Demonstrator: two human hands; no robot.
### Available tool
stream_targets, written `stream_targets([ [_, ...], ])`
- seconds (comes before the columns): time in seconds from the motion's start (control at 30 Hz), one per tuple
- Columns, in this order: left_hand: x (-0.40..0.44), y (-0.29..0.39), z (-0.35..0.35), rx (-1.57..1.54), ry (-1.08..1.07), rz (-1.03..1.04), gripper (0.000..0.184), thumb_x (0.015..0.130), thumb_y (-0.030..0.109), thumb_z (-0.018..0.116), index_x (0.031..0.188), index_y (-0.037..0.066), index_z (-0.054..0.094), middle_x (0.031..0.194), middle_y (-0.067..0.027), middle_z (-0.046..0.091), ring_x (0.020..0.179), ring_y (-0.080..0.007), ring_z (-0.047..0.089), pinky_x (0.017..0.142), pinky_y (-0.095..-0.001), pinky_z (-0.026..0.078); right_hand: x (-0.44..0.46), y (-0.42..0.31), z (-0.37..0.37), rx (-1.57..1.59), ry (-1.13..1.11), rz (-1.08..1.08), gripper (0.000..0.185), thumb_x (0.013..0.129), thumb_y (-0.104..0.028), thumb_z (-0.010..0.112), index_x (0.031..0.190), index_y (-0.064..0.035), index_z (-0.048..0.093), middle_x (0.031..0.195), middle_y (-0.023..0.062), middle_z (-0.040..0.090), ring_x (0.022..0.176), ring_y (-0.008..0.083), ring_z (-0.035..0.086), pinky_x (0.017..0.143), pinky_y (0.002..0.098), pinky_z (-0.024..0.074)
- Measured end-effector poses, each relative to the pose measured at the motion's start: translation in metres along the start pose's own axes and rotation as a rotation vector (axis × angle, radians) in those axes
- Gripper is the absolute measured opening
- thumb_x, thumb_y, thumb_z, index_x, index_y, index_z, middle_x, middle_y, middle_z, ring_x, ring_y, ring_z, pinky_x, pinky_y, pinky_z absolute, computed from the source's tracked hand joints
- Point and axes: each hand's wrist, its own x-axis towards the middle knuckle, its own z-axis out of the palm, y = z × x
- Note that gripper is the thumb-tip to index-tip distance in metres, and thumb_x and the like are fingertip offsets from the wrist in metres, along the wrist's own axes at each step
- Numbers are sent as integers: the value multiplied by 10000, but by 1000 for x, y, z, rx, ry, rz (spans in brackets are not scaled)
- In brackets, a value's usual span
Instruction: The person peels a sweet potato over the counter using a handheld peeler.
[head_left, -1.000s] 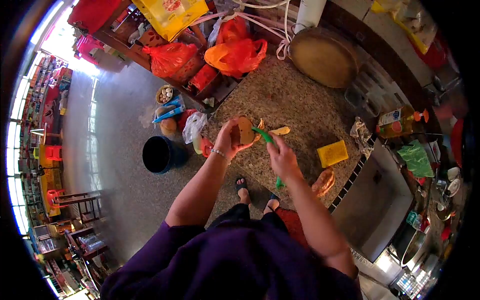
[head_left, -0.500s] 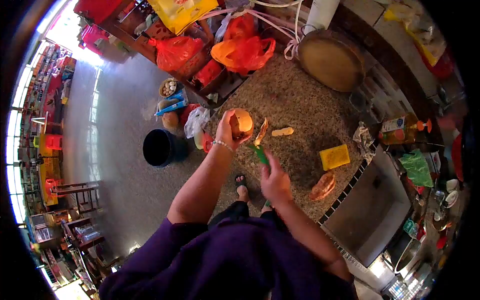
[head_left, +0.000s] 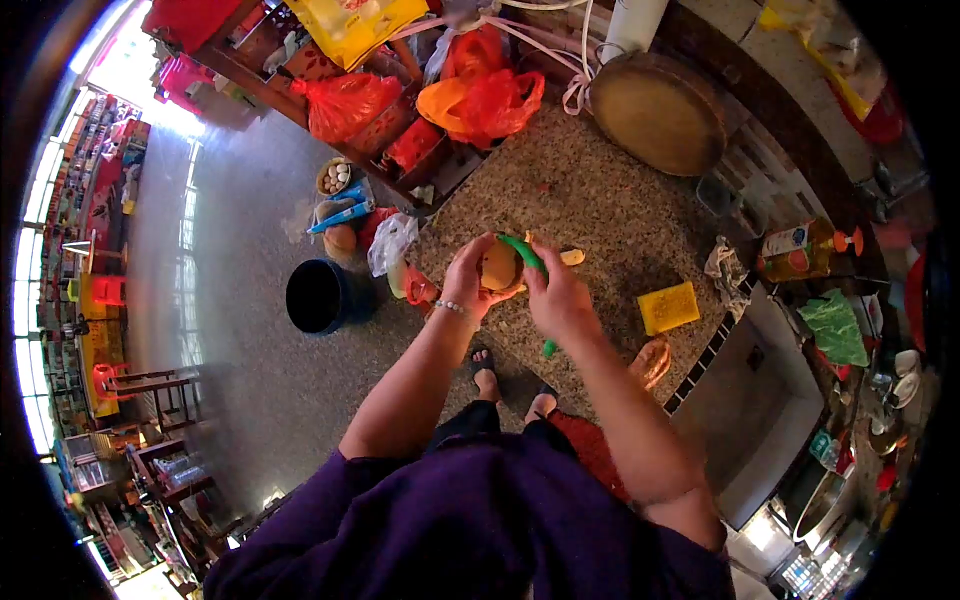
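Observation:
My left hand (head_left: 468,278) is wrapped round a round, brown-skinned root vegetable (head_left: 501,266), held above the stone counter; its exact kind I cannot tell. In my right hand (head_left: 562,300) is a green peeler (head_left: 522,250), its front end against the vegetable's upper right side. The peeler's other end (head_left: 550,347) sticks out below that hand. A pale yellow peel strip (head_left: 572,257) lies on the counter just beyond my right fingers. Further right, partly behind my right forearm, rests a reddish-brown piece (head_left: 652,362) that I cannot identify.
A yellow sponge (head_left: 668,308) lies on the counter (head_left: 610,220) near the sink (head_left: 740,400). A round wooden board (head_left: 657,113) and an oil bottle (head_left: 795,250) stand at the back. Left on the floor are a dark bucket (head_left: 318,297) and a bowl of eggs (head_left: 335,176).
My right hand has moved up and left, bringing the peeler onto the vegetable. The left hand has shifted slightly right and turned the vegetable, so brown skin now faces up instead of the pale peeled patch.

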Motion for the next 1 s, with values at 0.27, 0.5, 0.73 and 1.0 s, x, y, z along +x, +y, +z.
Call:
stream_targets([
  [0.27,18,4,2,3,378,-16,457,729,484,650,1053,173,566,1013,-46,614,893,-254,605,737,-470,501,-76,40,60,63,175,-131,398,906,-217,512,1287,-161,409,938,202,652,785,400,640,648,479,516],
  [0.5,-8,14,-4,-25,49,-147,549,792,429,616,1205,93,480,1203,-108,524,1097,-294,536,960,-540,396,-24,46,15,242,84,-121,401,929,-329,480,1286,-148,447,1130,186,599,981,377,597,788,455,491],
  [0.73,-18,6,0,101,40,-142,391,807,427,605,1089,165,537,1083,-78,587,935,-267,604,785,-492,480,27,37,0,116,-143,-113,440,928,-356,471,1309,-137,431,1150,181,595,1032,364,588,839,443,480],
  [1.0,11,14,2,-109,360,-10,473,759,483,623,1100,170,525,1086,-94,573,974,-288,574,775,-519,482,-81,16,39,96,-14,-4,390,936,-272,483,1295,-126,441,1119,194,605,982,392,600,772,468,491],
])
